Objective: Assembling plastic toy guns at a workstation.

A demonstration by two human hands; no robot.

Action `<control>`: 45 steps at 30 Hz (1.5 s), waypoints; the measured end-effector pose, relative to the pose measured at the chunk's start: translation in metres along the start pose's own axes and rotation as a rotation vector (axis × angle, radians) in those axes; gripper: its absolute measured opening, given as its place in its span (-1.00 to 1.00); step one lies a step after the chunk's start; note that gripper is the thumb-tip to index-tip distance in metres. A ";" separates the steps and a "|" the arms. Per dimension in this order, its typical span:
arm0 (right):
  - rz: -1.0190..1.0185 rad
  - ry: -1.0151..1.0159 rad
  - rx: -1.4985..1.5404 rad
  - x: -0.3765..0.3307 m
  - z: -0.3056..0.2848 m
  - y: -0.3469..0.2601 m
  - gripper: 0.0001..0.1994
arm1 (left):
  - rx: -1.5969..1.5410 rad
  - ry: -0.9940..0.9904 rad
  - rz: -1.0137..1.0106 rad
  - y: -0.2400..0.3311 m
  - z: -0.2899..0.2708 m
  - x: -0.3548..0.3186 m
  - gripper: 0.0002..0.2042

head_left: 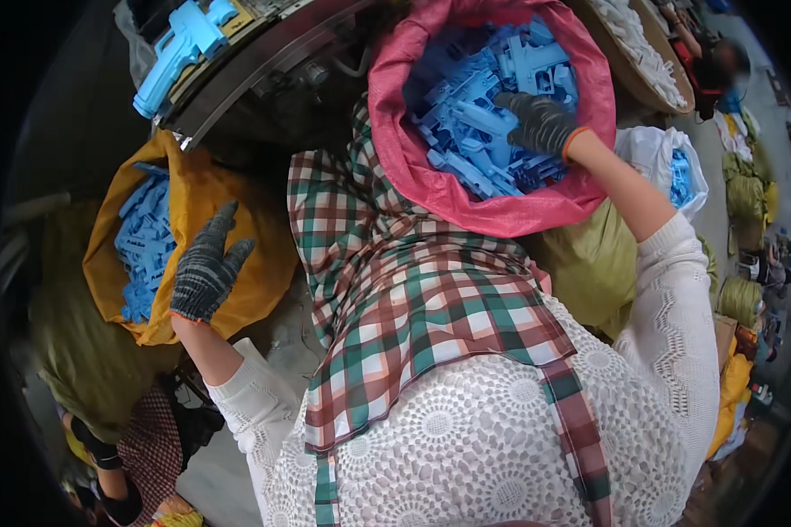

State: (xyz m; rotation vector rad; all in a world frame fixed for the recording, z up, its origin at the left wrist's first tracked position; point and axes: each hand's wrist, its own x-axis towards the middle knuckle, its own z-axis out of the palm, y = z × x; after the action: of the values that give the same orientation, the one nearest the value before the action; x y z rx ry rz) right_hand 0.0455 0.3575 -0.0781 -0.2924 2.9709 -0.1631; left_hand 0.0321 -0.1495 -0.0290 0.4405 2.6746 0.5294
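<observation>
My right hand [540,125], in a dark grey knit glove with an orange cuff, reaches into a pink woven sack [598,75]. Its fingers are apart over light-blue plastic toy pistol pieces [479,119] heaped inside; a firm grip on one does not show. My left hand [206,268], gloved alike, is open with fingers spread and nothing in it. It hovers at the right side of a yellow-orange sack [250,285] that holds more blue toy pieces [143,241]. A blue toy pistol [180,54] lies on the machine or bench at the upper left.
The metal bench edge [264,75] crosses the upper left. A white sack [693,167] with blue pieces stands right of the pink one, near a brown container [646,53] of white parts. Olive sacks [593,263] lie below. Other people are at the lower left and upper right.
</observation>
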 end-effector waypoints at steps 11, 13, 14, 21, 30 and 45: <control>-0.415 0.235 0.709 0.025 -0.131 -0.110 -0.70 | -0.979 0.142 0.413 0.106 0.024 0.022 -0.51; -0.622 0.361 0.860 0.033 -0.132 -0.155 -0.72 | -1.121 0.178 0.279 0.106 0.035 0.020 -0.59; -0.756 0.406 0.696 0.037 -0.131 -0.163 -0.72 | -1.151 0.234 0.278 0.116 0.033 0.025 -0.61; -0.930 0.120 0.386 0.041 -0.151 -0.180 -0.65 | -1.397 0.017 0.032 0.096 0.003 0.022 -0.71; -0.633 0.330 0.643 0.074 -0.161 -0.151 -0.55 | 0.197 1.252 0.209 0.059 -0.081 0.089 -0.48; -0.799 0.420 0.651 0.181 -0.147 -0.187 -0.60 | 0.484 1.227 -0.060 -0.007 -0.050 0.008 -0.47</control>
State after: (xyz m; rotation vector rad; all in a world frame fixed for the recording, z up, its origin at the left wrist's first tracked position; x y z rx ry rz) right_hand -0.1191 0.1519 0.0642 -1.4492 2.7413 -1.3680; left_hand 0.0028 -0.1677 0.0085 0.1439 4.0110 0.0846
